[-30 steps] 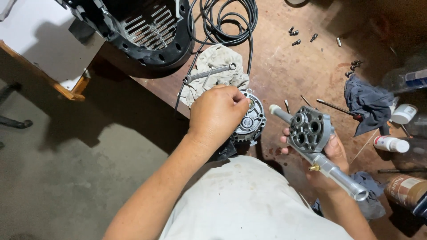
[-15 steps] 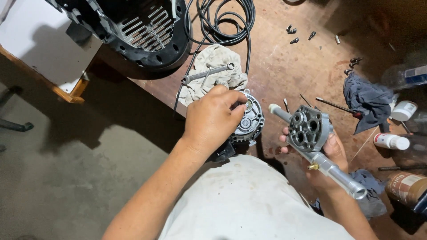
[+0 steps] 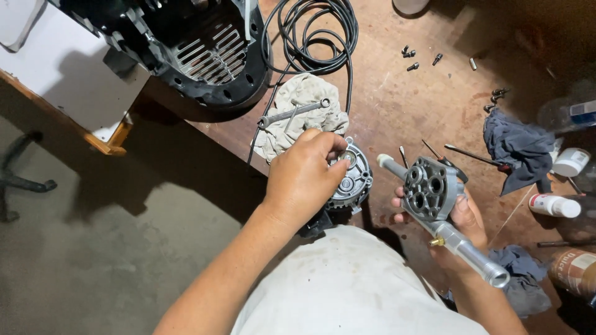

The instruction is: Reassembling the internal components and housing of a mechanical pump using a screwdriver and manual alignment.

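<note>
The left hand [image 3: 304,180] pinches the round grey pump cover [image 3: 351,177] at the table's [image 3: 422,118] six o'clock edge. The right hand [image 3: 462,226] grips the grey pump head [image 3: 431,189]. A slip could drop either one.

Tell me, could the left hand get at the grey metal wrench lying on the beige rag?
Probably yes. The left hand rests on the round grey housing just below the beige rag, and the grey metal wrench lies uncovered on top with nothing between.
</note>
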